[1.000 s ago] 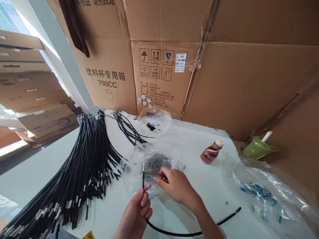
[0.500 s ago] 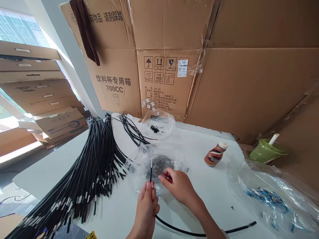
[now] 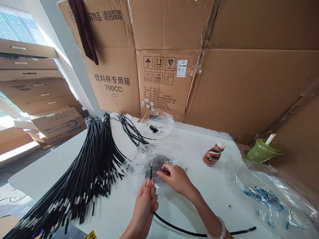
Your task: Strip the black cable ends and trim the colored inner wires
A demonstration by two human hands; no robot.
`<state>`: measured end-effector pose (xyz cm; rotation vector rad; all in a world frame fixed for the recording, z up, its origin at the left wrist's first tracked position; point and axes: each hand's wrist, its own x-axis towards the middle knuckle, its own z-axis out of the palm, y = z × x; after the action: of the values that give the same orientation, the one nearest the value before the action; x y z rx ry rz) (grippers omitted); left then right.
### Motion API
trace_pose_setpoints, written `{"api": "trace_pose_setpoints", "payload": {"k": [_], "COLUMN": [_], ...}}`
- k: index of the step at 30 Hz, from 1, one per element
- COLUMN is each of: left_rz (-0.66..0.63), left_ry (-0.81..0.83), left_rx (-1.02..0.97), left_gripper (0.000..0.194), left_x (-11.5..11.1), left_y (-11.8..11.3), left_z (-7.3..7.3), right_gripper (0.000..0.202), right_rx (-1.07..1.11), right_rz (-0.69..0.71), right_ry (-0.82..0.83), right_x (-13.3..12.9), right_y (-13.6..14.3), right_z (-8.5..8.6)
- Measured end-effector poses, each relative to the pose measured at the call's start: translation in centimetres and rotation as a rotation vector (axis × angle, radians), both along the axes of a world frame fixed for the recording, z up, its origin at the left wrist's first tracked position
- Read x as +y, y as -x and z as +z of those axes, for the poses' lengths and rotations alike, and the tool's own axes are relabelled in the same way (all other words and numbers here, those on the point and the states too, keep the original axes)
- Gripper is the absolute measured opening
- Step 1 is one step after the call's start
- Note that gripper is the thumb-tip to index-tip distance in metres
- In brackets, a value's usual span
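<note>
My left hand (image 3: 146, 199) is closed round a black cable (image 3: 151, 173), whose pale thin tip points up above the fist. The cable's other end curves across the table to the right, passing beneath my right forearm. Just right of the tip, my right hand (image 3: 176, 179) grips a small red-handled tool (image 3: 165, 171) between thumb and fingers. Its working end points left at the cable, but I cannot make out its shape or whether it touches. Behind both hands lies a clear plastic bag (image 3: 141, 156) holding a mass of small dark grey pieces.
A big bundle of black cables (image 3: 92, 159) covers the left, with loose cables (image 3: 128, 127) behind. A second clear bag (image 3: 169, 124) holds black bits. To the right stand a brown bottle (image 3: 211, 156), a green cup (image 3: 261, 152) and a bag of blue pieces (image 3: 264, 196). Cardboard (image 3: 249, 86) walls the back.
The view has shifted slightly. My right hand and the red-handled tool are a little higher beside the cable tip, and a beaded bracelet now shows on the right wrist. Both grips stay the same.
</note>
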<state>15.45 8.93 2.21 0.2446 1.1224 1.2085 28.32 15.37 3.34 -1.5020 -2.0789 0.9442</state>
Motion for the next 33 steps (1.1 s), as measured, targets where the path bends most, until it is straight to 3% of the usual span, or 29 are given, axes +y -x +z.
{"api": "trace_pose_setpoints", "payload": {"k": [5, 14, 20, 27, 33], "left_rz": [-0.004, 0.028, 0.077, 0.072, 0.070], "left_ry": [0.002, 0.007, 0.053, 0.190, 0.230], "left_rx": [0.002, -0.079, -0.144, -0.259, -0.356], "left_gripper": [0.069, 0.061, 0.028, 0.028, 0.026], "left_x": [0.3, 1.1, 1.1, 2.6, 3.5], "left_y": [0.1, -0.6, -0.7, -0.4, -0.3], "left_z": [0.5, 0.0, 0.4, 0.6, 0.3], "right_gripper": [0.036, 0.039, 0.039, 0.034, 0.033], "right_rx": [-0.002, -0.080, -0.139, -0.210, -0.313], "right_rz": [0.028, 0.036, 0.100, 0.214, 0.248], "right_ry": [-0.002, -0.011, -0.013, 0.075, 0.108], "right_x": [1.1, 2.0, 2.7, 4.7, 5.8], "right_y": [-0.3, -0.1, -0.2, -1.0, -1.1], "right_z": [-0.2, -1.0, -1.3, -2.2, -1.4]}}
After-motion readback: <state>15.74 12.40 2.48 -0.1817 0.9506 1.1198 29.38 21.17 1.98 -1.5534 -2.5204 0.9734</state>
